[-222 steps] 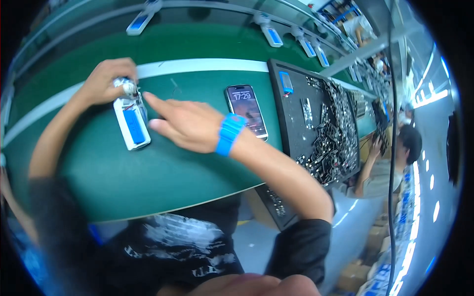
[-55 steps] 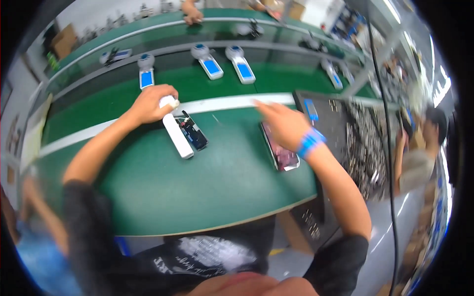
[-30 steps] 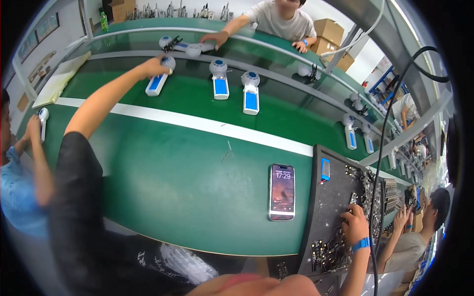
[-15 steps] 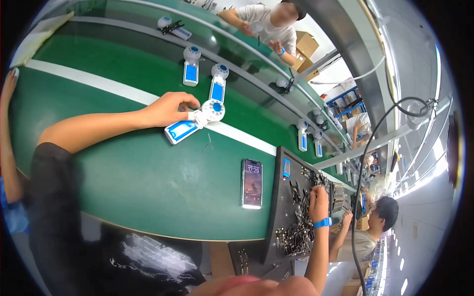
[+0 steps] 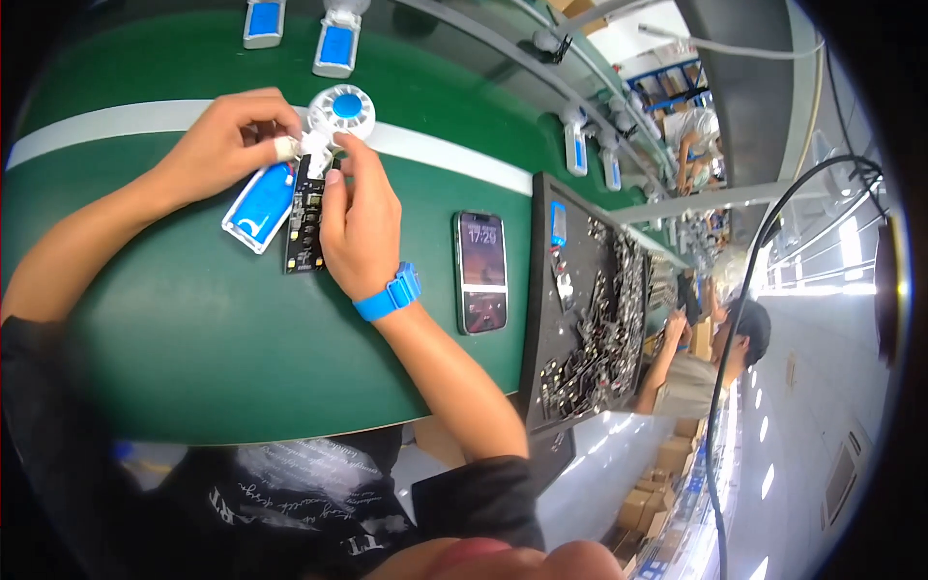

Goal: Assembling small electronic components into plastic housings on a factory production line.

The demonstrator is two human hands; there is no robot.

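We are working at green table (image 5: 242, 367). Our left hand (image 5: 217, 145) is pinching neck of small white-and-blue fan (image 5: 290, 164), fingers pressed together around it; fan head lying near white stripe (image 5: 97, 121), blue body resting on table. Our right hand (image 5: 360, 227) is pinching top of dark circuit board (image 5: 304, 222) just beside fan. Blue wristband (image 5: 389, 293) sitting on right wrist. Phone (image 5: 481, 271) lying right of us, beside black parts tray (image 5: 590, 309).

both hands (image 5: 360, 224) on white-blue fan (image 5: 290, 174), green bench (image 5: 193, 329).
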